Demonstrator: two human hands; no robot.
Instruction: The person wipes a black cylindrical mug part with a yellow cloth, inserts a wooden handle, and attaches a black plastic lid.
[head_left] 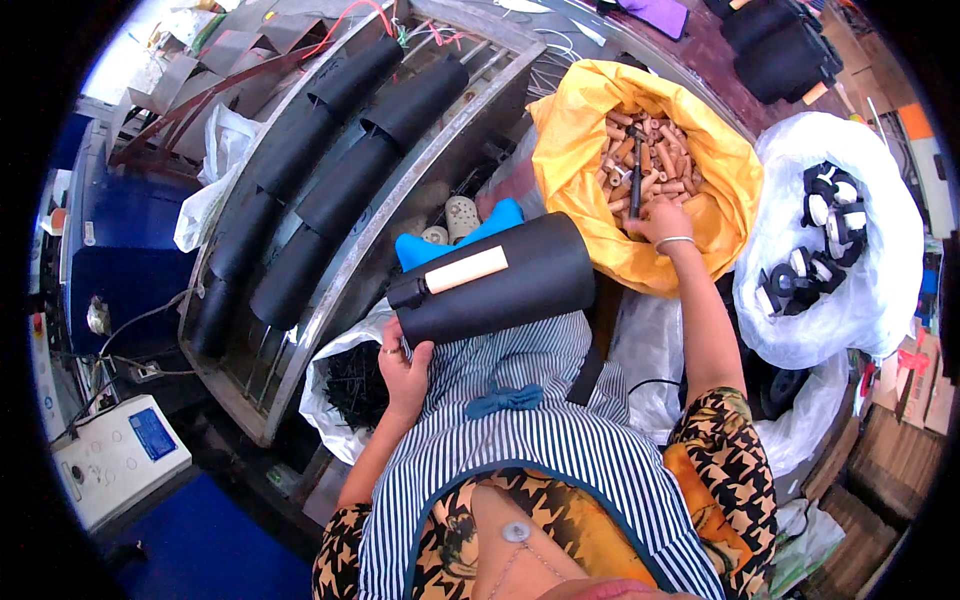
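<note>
My left hand [402, 378] grips the near left end of a smooth black cylinder [520, 285], thumb on its outer wall. The cylinder lies tilted across my lap. A pale wooden handle [467, 269] runs along its upper side, seated in a black bracket [406, 292] at the left end. My right hand [662, 222] reaches into a yellow bag [560, 140], fingers closed at the lower end of a black tool with a T-shaped head [635, 175]. The tool rests over many short brown wooden pieces [672, 150]. My fingertips are partly hidden.
At left, a metal-framed rack [300, 355] holds several black cylinders [340, 180]. A white bag [890, 260] of black-and-white parts stands at right. Another white bag [325, 410] with thin black pieces sits by my left forearm. Blue material [500, 218] lies beyond the cylinder.
</note>
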